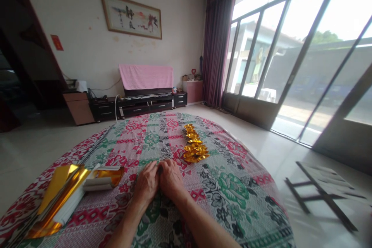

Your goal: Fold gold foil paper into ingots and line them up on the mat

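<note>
Near the middle of the table, my left hand [147, 183] and my right hand [171, 178] rest side by side on the patterned tablecloth [232, 190]. Both have their fingers curled and closed, with the fingertips meeting. Whatever lies between them, if anything, is hidden from above. Just beyond my right hand stretches a row of folded gold foil pieces [195, 149], with pointed ends. To the left of my left hand lie gold foil sheets with white backs [68, 197], partly curled. A smaller curled foil sheet [100, 183] lies beside them, closer to my left hand.
A small folding stool [328, 186] stands on the floor to the right of the round table. Large glass doors [290, 58] and a purple curtain [216, 42] are on the right. Against the far wall, a pink cloth [147, 76] hangs over a black low cabinet [145, 104].
</note>
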A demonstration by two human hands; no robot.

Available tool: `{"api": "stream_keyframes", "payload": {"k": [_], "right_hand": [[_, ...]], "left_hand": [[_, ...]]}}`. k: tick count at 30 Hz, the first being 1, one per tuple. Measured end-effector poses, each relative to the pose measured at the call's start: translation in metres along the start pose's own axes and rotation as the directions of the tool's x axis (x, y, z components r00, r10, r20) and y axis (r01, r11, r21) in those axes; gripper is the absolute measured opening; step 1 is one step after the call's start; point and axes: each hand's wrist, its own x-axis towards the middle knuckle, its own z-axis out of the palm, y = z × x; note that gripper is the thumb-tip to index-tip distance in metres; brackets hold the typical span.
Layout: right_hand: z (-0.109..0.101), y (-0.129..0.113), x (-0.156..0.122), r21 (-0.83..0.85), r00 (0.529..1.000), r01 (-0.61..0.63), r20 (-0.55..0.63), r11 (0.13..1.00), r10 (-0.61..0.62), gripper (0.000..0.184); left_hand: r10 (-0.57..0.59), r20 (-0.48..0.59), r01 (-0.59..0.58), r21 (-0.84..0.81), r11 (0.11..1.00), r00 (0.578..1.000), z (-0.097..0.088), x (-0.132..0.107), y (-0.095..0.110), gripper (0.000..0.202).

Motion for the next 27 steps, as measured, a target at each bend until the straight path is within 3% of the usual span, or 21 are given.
{"api": "stream_keyframes", "payload": {"k": [10,13,19,23,27], "right_hand": [[-0.003,-0.002,0.002,-0.099,0.997,0.05,0.065,0.994,-0.044,0.028],[-0.002,-0.003,0.005,-0.113,0.996,0.039,0.08,0.993,-0.03,0.026],[0.015,-0.024,0.027,-0.147,0.987,0.058,0.154,0.987,-0.035,0.021],[0.041,-0.044,0.046,-0.146,0.971,0.105,0.229,0.984,-0.069,0.022],[0.067,-0.057,0.056,-0.095,0.969,0.146,0.212,0.985,-0.123,0.021]], "left_hand": [[-0.077,-0.038,0.071,-0.152,0.986,0.996,-0.01,0.001,0.011,0.029],[-0.137,-0.101,0.112,-0.221,0.969,0.985,-0.013,0.001,0.011,0.03],[-0.285,-0.346,0.19,-0.281,0.941,0.894,-0.03,0.003,0.007,0.031],[-0.351,-0.463,0.204,-0.338,0.919,0.814,-0.041,0.003,-0.001,0.032],[-0.408,-0.546,0.224,-0.374,0.9,0.731,-0.047,0.003,-0.009,0.032]]}}
